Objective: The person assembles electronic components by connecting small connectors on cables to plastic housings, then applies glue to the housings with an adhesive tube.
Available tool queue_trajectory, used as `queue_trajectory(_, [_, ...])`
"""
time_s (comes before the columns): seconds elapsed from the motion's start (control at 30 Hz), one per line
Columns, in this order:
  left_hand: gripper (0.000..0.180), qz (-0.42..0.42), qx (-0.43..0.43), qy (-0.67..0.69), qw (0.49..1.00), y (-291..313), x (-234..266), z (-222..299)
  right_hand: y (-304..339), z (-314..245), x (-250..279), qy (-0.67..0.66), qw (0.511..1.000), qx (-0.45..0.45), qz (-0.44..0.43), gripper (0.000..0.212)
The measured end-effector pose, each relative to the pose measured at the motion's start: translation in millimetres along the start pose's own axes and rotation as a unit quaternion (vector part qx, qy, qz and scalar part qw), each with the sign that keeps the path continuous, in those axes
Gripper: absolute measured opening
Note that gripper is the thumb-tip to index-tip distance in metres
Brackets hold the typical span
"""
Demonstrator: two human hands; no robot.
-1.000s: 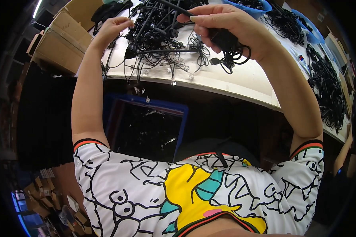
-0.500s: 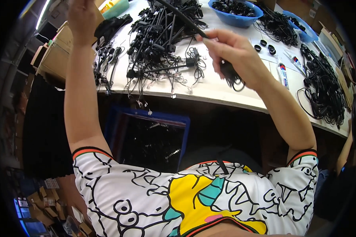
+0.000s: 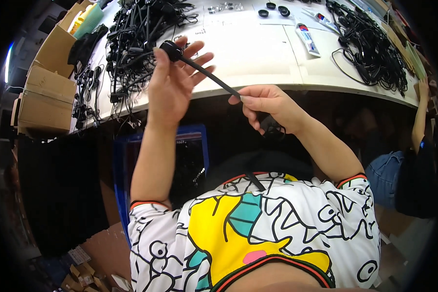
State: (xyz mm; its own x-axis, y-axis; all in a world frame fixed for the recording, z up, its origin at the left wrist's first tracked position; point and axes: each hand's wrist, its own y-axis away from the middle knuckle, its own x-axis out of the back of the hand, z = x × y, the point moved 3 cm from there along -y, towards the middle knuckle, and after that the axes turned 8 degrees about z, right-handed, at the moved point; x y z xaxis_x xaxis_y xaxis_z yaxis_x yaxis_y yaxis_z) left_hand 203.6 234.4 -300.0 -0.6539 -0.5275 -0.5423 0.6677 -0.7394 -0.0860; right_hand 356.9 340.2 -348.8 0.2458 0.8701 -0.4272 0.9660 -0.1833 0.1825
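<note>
Between my hands, above the table's front edge, a thin black rod with a round head slants down to the right. My left hand has its thumb and forefinger at the round head, the other fingers spread apart. My right hand pinches the rod's lower end between thumb and forefinger. Its other fingers curl around a bundle of black cable, partly hidden by the palm. Behind my left hand lies a heap of similar black rods and cables.
On the white table are several black rings, white tubes and another black cable pile. A cardboard box stands left, and a blue-rimmed crate sits below. At right another person's arm reaches to the table.
My left hand has come down from the far upper left to the rod's round head. My right hand has moved left and nearer with the rod. The view has shifted to the right.
</note>
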Motion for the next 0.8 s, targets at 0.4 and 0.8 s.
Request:
queue_trajectory(0.4, [0.047,0.014,-0.186,0.099,0.977,26.2,-6.9,6.7,13.1,124.0,65.7,0.516,0.845,0.125,0.066,0.027])
queue_trajectory(0.8, [0.062,-0.050,-0.182,-0.037,0.981,41.5,-16.0,10.9,21.8,103.6,61.0,0.530,0.809,0.239,0.085,0.025])
